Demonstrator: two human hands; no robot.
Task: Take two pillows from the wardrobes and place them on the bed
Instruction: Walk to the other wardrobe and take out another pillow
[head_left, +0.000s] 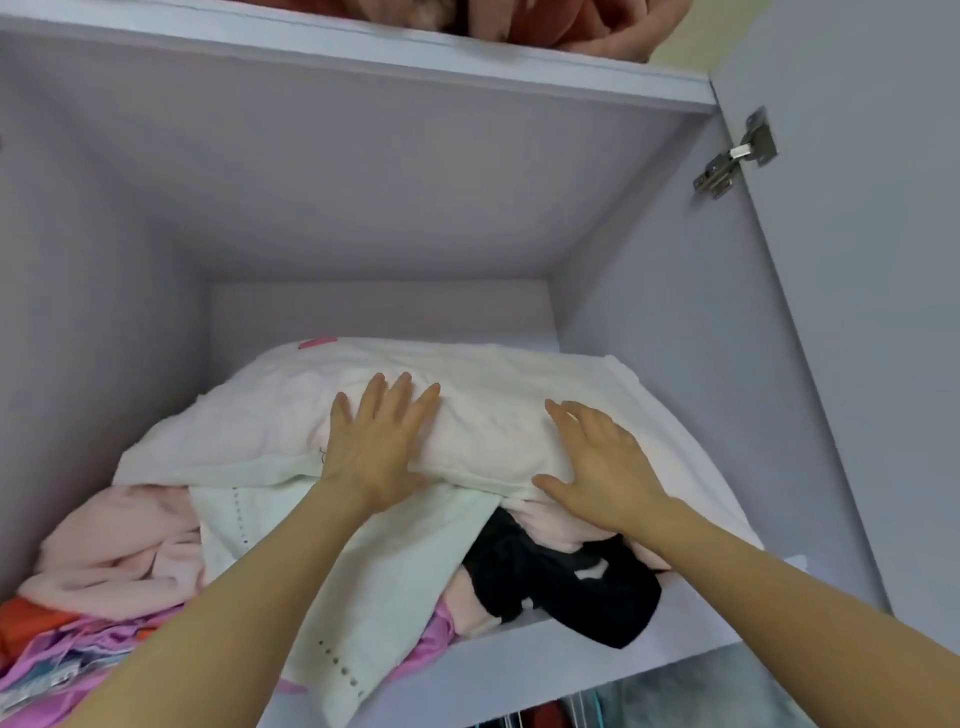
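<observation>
- Head view looks up into an open wardrobe (363, 208) with pale lilac walls, where a white pillow (483, 405) lies on the shelf (613, 642) atop a heap of clothes.
- The left hand (376, 447) lies flat on the pillow's front slope, fingers straight and spread, palm down, gripping nothing.
- The right hand (597, 462) rests on the pillow's right front edge, fingers stretched out and loose, thumb pointing toward the left hand; it too holds nothing.
- A pale green cloth (332, 597) with rows of small holes hangs from under the pillow over the shelf's front edge.
- A black garment (566, 587) sits below the right hand, beside a pink cloth.
- Light pink fabric (119, 551) is bunched at the left of the shelf, with purple fabric (67, 660) and a bit of orange in front of it.
- A reddish fabric (561, 21) shows on the shelf above.
- A metal hinge (735, 156) joins the open door (857, 260) at the right.
</observation>
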